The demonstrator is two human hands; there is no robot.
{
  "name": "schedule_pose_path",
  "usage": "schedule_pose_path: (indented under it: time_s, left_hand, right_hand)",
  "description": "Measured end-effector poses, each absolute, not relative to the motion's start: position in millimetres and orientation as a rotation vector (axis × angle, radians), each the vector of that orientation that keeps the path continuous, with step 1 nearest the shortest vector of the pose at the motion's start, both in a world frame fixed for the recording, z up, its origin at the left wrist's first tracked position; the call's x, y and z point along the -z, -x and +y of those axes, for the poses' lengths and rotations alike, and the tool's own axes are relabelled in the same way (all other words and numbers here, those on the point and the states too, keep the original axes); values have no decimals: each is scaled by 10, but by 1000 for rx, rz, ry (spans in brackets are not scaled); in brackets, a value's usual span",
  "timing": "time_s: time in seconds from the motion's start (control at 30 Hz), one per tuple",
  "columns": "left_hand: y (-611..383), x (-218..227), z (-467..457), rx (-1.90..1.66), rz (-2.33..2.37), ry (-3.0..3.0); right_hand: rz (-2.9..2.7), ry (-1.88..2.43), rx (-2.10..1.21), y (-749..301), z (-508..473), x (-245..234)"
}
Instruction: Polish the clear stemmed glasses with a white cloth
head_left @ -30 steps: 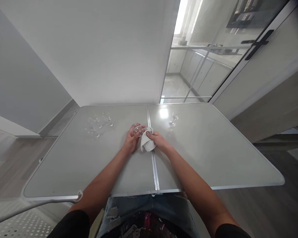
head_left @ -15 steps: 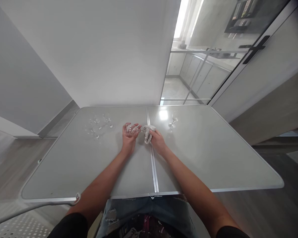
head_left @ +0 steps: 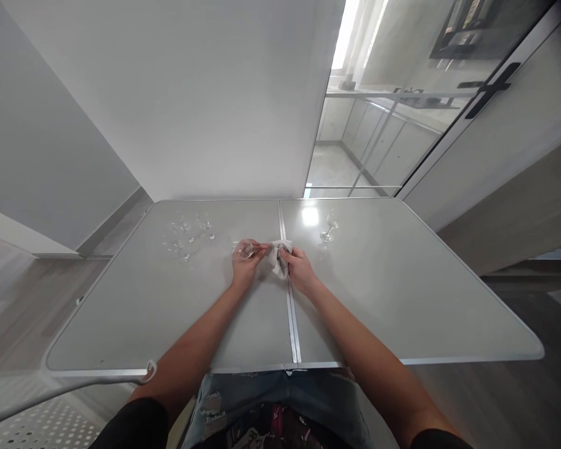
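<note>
My left hand point(head_left: 245, 260) is closed around the bowl of a clear wine glass point(head_left: 244, 249), held sideways over the middle of the grey folding table point(head_left: 402, 293). My right hand point(head_left: 298, 267) pinches a small white cloth point(head_left: 277, 255) against the glass's stem end. Both hands meet just above the table's centre seam point(head_left: 288, 305).
Several clear glasses point(head_left: 187, 234) stand or lie in a cluster at the table's far left. One wine glass point(head_left: 328, 226) stands alone at the far right of centre. A white wall is behind the table and a glass sliding door point(head_left: 393, 112) stands at the right.
The glass has turned in my left hand, from bowl cupped under the palm to held sideways. The cloth has moved from the bowl toward the stem. Both hands have shifted slightly farther away.
</note>
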State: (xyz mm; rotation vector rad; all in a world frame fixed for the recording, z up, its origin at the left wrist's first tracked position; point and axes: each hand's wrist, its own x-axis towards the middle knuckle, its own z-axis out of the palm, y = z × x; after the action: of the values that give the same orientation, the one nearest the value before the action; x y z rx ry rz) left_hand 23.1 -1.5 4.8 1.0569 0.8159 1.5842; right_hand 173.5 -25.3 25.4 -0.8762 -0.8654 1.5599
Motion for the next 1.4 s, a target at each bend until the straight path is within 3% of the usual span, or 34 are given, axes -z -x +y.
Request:
schedule_pose_path:
  time_s: [0.27, 0.53, 0.7, 1.4]
  left_hand:
    - [-201, -32, 31, -1637, 831, -1033]
    - [-225, -42, -8, -1517, 820, -1115]
    - [-211, -32, 22, -1605, 875, -1087]
    - [-198, -28, 31, -1595, 841, -1038]
  right_hand:
    - [-859, 850, -1785, -1781, -269, -265]
    - [-798, 732, -1673, -1679, -326, -353]
    - [-892, 733, -1761, -1688, -312, -247]
    - [-918, 790, -1575, -1706, -269, -277]
